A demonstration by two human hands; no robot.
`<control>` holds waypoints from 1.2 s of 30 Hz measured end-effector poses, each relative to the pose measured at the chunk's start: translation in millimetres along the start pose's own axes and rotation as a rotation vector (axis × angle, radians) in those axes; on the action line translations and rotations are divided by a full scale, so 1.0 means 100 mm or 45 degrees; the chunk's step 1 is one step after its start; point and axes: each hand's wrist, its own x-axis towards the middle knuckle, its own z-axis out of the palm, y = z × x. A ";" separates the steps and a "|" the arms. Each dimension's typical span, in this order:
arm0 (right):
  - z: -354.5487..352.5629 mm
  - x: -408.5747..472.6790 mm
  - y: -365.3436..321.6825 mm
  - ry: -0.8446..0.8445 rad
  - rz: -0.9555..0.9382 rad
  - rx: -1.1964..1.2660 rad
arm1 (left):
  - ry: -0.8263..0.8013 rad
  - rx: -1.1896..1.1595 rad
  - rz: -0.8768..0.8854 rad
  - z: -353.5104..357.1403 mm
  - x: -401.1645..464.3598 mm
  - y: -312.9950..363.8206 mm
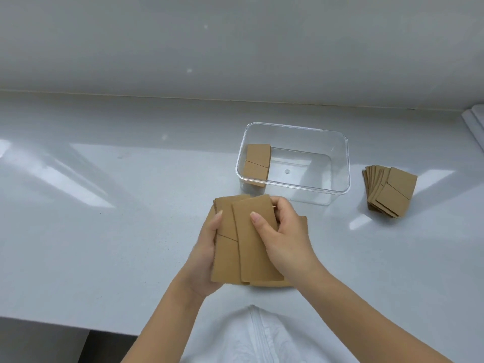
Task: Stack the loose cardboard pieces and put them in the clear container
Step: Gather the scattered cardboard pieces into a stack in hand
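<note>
Both hands hold a fanned bundle of brown cardboard pieces (248,247) just above the white table, in front of the clear container (337,184). My left hand (203,260) cups the bundle's left edge from below. My right hand (280,231) grips its top right, thumb on the top piece. More cardboard shows beneath the right hand. A stack of cardboard pieces (256,161) lies in the left end of the container. Another fanned pile of cardboard pieces (390,192) rests on the table right of the container.
The white table (104,231) meets a white wall at the back. Its front edge runs at lower left. A white ridged object (475,121) sits at the far right edge. My white zipped garment (251,336) fills the bottom centre.
</note>
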 end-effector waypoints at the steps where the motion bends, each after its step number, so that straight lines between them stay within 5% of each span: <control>1: 0.07 0.01 0.02 -0.012 0.003 0.014 | 0.055 0.013 0.001 -0.02 -0.01 0.01; 6: 0.41 0.15 0.16 -0.023 -0.102 -0.365 | 0.201 0.150 0.077 -0.13 0.01 -0.01; 11: 0.17 0.35 0.18 -0.272 -0.190 -0.512 | 0.342 0.037 0.054 -0.33 0.03 0.04; 18: -0.78 0.60 0.68 0.228 0.027 -0.759 | 0.508 -0.152 0.220 -0.57 0.03 0.12; 27: -0.59 0.60 0.92 0.095 0.150 -1.134 | 0.543 -0.280 0.227 -0.58 0.09 0.03; 36: -0.51 0.60 0.94 0.154 0.187 -1.082 | 0.510 -0.286 0.262 -0.59 0.03 0.08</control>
